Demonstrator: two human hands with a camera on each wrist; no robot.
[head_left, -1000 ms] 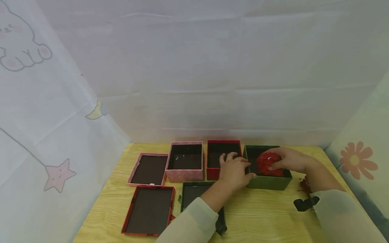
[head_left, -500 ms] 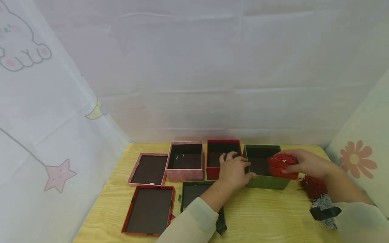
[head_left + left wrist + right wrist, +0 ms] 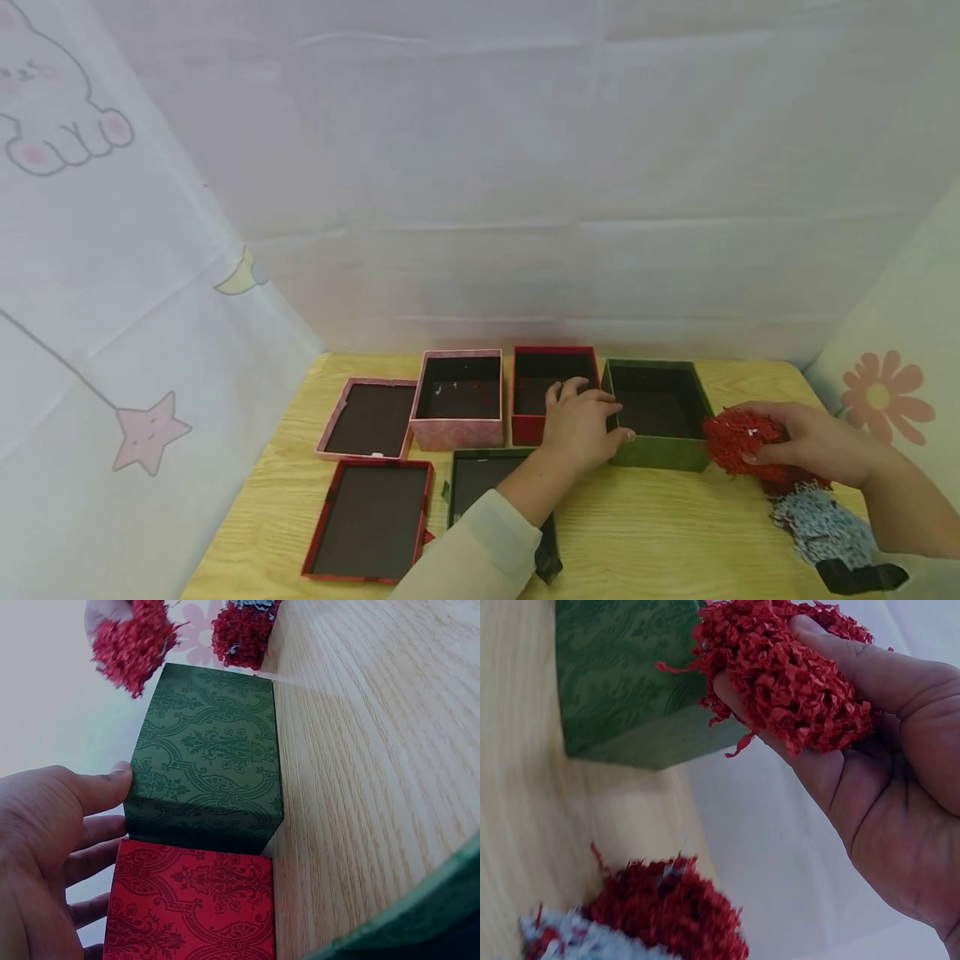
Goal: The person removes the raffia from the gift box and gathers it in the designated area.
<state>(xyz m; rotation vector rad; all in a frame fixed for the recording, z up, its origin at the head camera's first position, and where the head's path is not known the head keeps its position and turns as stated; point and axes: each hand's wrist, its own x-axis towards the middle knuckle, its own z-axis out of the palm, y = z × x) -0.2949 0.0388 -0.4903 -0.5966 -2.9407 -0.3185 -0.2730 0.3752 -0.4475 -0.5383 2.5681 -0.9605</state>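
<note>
My right hand (image 3: 828, 446) grips a clump of red crinkle paper shreds (image 3: 780, 675) just right of the open-topped green box (image 3: 663, 452). In the right wrist view, the thumb and fingers close around the clump, and loose strands hang from it. My left hand (image 3: 581, 425) rests at the green box's left rim, where it meets the red box (image 3: 528, 429). In the left wrist view, its thumb touches the green box's edge and the other fingers extend along the rims. A second red shred pile (image 3: 671, 907) lies on the table beside a pale blue-grey shred pile (image 3: 821, 525).
A pink box (image 3: 457, 432) stands left of the red one, with small scraps inside. A pink lid (image 3: 367, 421), a red lid (image 3: 367, 517) and a partly covered green lid (image 3: 480, 471) lie on the wooden table (image 3: 637, 533). White printed sheeting (image 3: 480, 208) surrounds the table.
My right hand has lifted the red paper shreds out of the green box and carried them right, over its rim. The piles at the right are more exposed. My left hand stays in place.
</note>
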